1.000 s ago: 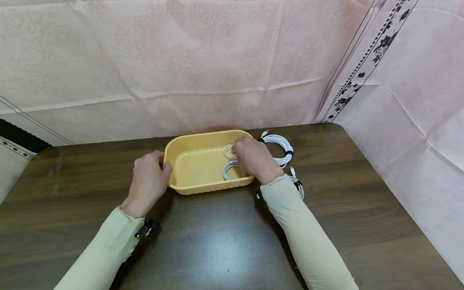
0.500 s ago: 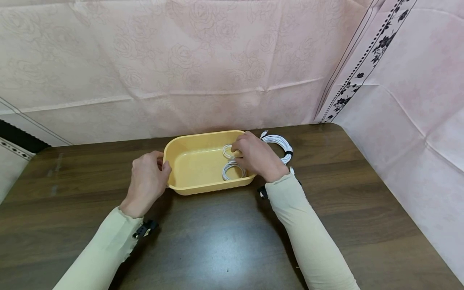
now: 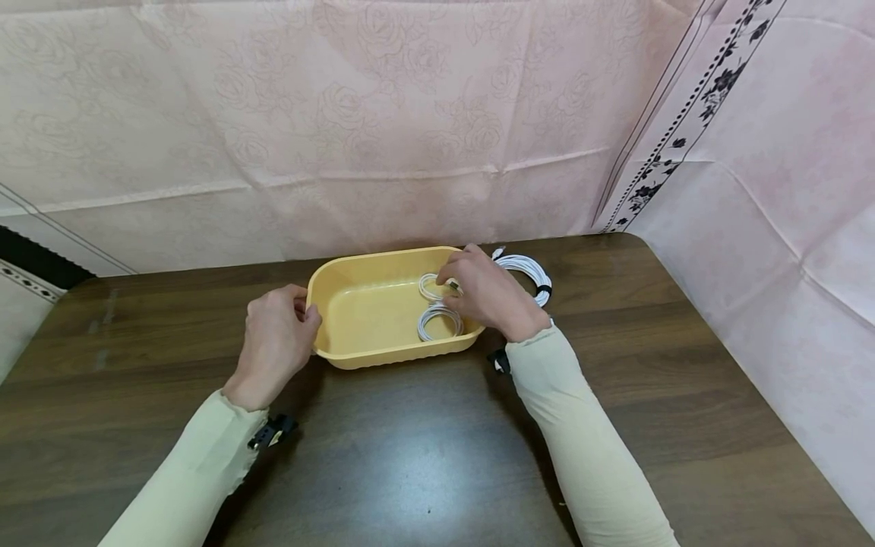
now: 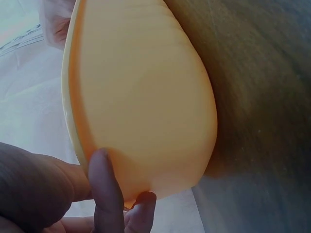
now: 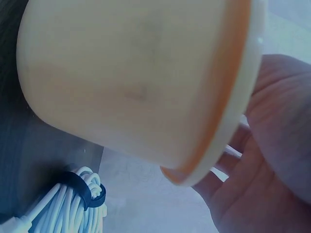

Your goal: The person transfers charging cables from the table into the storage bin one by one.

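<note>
A yellow plastic basin (image 3: pixel 362 311) sits at the back of the table. My left hand (image 3: pixel 276 334) pinches its left rim; the left wrist view shows fingers (image 4: pixel 104 187) against the basin's outer wall. Over the right rim, my right hand (image 3: pixel 488 292) reaches into the basin, fingers apart and loosely bent. Two white cable coils lie inside at the right end: a front coil (image 3: pixel 427 328) and a back coil (image 3: pixel 425 285), partly hidden by the right hand. In the right wrist view, the fingers (image 5: pixel 209 187) are partly hidden behind the rim.
Right of the basin lies a larger white cable coil (image 3: pixel 529 267) with black ties. The right sleeve (image 3: pixel 567 395) hides another cable on the table. Patterned cloth (image 3: pixel 383 137) hangs behind the brown wooden table (image 3: pixel 383 456).
My right hand has shifted slightly right and its fingers have spread from the back coil, baring a dark tie. The right sleeve now covers the smaller cable outside. My left hand stays at the rim.
</note>
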Tool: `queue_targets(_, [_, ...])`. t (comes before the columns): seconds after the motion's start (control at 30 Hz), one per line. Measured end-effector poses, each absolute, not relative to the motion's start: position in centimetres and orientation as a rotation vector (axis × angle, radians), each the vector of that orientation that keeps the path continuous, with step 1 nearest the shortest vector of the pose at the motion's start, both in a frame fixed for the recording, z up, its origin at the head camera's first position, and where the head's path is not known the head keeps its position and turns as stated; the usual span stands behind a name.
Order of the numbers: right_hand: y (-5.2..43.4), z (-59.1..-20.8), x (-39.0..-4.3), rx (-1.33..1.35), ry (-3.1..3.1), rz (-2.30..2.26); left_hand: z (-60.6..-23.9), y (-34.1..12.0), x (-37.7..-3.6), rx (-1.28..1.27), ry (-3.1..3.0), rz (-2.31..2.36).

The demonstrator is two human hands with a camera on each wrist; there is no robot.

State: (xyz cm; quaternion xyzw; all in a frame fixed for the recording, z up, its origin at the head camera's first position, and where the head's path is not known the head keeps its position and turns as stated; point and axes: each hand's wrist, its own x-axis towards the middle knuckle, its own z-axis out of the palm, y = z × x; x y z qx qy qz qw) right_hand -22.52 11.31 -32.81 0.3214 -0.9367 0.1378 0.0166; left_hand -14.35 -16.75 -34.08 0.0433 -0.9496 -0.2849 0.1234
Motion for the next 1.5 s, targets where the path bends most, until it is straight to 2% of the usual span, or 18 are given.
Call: queue_targets(1.5, [13.9,-31.0,-22.6,0.95,-2.854,0.548,-34.1,-16.7,-14.3,0.153,-2.798,-0.851])
